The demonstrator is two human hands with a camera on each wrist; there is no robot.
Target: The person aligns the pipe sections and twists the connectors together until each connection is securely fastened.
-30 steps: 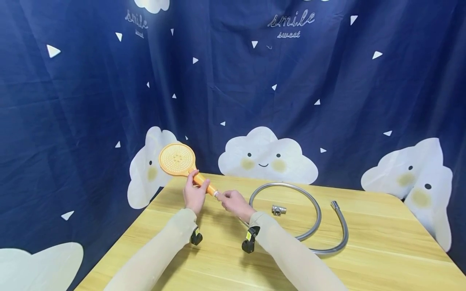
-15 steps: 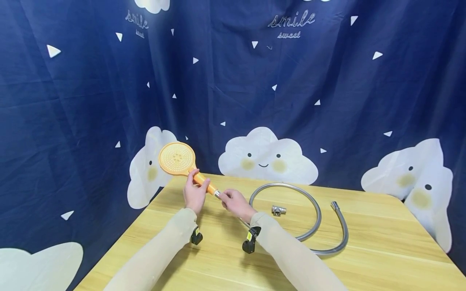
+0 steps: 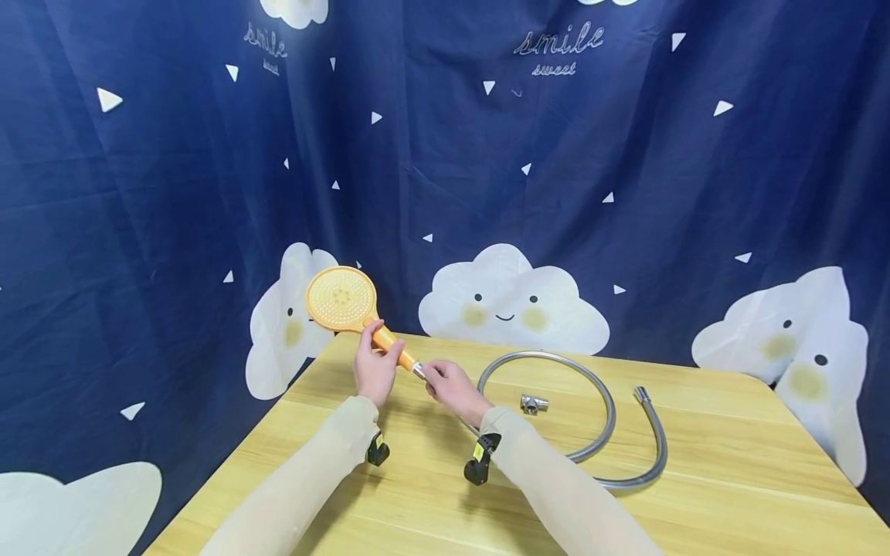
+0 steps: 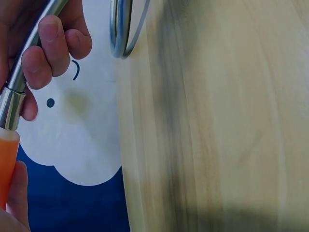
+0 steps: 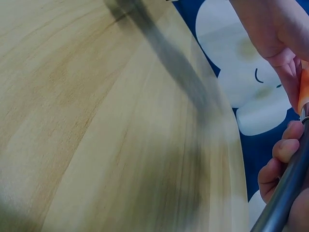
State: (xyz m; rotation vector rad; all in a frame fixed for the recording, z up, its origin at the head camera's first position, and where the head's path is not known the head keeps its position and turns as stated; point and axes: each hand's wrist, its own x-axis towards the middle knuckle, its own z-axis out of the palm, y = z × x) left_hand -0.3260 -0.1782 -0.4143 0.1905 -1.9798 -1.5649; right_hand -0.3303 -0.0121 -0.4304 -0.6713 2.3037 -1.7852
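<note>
An orange shower head [image 3: 341, 298] with a pale dotted face is held up over the table's far left part. My left hand [image 3: 376, 371] grips its orange handle [image 4: 6, 166], thumb on one side and fingers on the other. At the handle's lower end sits the metal end fitting [image 4: 10, 110] of a grey shower hose [image 5: 285, 195]. My right hand [image 3: 453, 388] holds the hose just below that fitting, its fingers curled round it in both wrist views. From there the hose runs under the right forearm and loops over the table.
A small chrome tee valve [image 3: 533, 404] lies inside the hose loop [image 3: 608, 409]. The hose's free end [image 3: 642, 394] points up and away at the right. The wooden table [image 3: 730, 432] ends at a blue curtain [image 3: 445, 154] printed with clouds.
The shower head has risen slightly. My right hand has slid a little down the hose, so more of the metal fitting shows beneath the handle. The left hand keeps its grip.
</note>
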